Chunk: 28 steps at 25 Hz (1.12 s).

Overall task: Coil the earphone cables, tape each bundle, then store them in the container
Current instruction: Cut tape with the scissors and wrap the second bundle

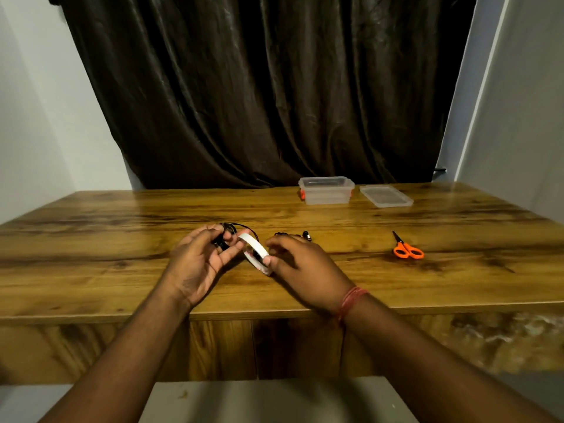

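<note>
My left hand holds a coiled black earphone cable in its fingertips, just above the wooden table. My right hand grips a white tape roll close beside the bundle, the roll standing on edge between both hands. A second black earphone lies on the table behind my right hand, partly hidden by it. The clear plastic container stands open at the back of the table.
The container's clear lid lies flat to the right of it. Orange-handled scissors lie on the table to the right of my hands. A dark curtain hangs behind the table.
</note>
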Tool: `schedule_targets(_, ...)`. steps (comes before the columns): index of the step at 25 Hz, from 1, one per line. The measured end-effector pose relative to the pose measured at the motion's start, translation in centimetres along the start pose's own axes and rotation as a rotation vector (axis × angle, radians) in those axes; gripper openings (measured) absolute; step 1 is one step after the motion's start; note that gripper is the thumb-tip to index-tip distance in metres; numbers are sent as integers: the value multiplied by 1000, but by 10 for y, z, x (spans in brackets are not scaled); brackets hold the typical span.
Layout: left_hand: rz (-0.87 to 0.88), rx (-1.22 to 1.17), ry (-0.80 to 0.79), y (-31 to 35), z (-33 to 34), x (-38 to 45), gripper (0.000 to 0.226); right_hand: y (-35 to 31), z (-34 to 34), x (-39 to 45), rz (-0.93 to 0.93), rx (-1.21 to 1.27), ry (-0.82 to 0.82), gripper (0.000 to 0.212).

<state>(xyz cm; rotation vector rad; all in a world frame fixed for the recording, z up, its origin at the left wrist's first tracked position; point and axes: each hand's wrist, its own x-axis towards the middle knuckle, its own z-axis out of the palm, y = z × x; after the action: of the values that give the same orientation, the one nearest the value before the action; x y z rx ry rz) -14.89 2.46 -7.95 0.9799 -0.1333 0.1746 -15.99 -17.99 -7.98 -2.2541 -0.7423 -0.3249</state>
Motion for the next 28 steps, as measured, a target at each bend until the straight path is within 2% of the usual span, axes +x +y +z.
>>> schedule_targets(3, -3, -11, -14, 3, 2, -2, 20, -4, 7, 1, 17, 167, -14, 18)
schedule_targets(9, -5, 43, -44, 5, 1, -5, 22, 14, -29, -16, -35, 177, 42, 19)
schedule_targets(11, -10, 74, -32, 5, -2, -5, 22, 32, -50, -24, -19, 24, 81, 21)
schedule_targets(14, -16, 102, -27, 4, -6, -3, 20, 69, -78, -26, 13, -390, 120, 21)
schedule_targets(18, -33, 91, -56, 3, -8, -1, 18, 99, -92, -26, 116, -752, 35, 21)
schedule_targets(22, -43, 97, -81, 2, -8, -1, 17, 103, -91, -27, 117, -843, 38, 23)
schedule_targets(28, -67, 94, -124, 1, -11, 0, 15, 105, -91, -28, 164, -843, 41, 26)
